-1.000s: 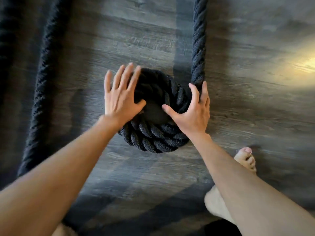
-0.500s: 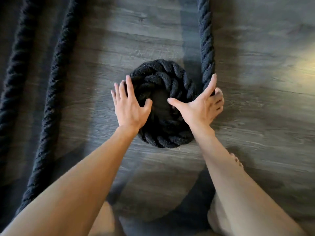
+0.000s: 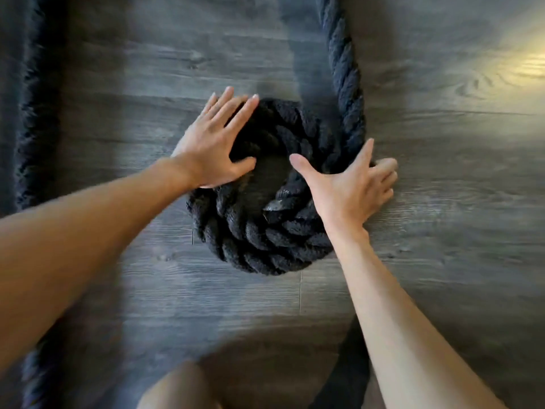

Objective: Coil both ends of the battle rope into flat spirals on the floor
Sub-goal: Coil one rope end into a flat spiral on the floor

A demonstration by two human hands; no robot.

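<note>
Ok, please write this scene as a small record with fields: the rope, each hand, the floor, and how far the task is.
coil: thick black twisted rope wound in a flat spiral, lying on the floor
free rope: runs from the coil's right side to the top edge
second strand: blurred black rope along the left edge
left hand: open, flat on the coil's upper left
right hand: open, fingers spread, at the coil's right edge
floor: dark grey wood-look planks
progress: one spiral partly wound

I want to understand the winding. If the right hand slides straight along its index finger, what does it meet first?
Probably the straight rope strand feeding the coil; the right hand already seems to touch it.
</note>
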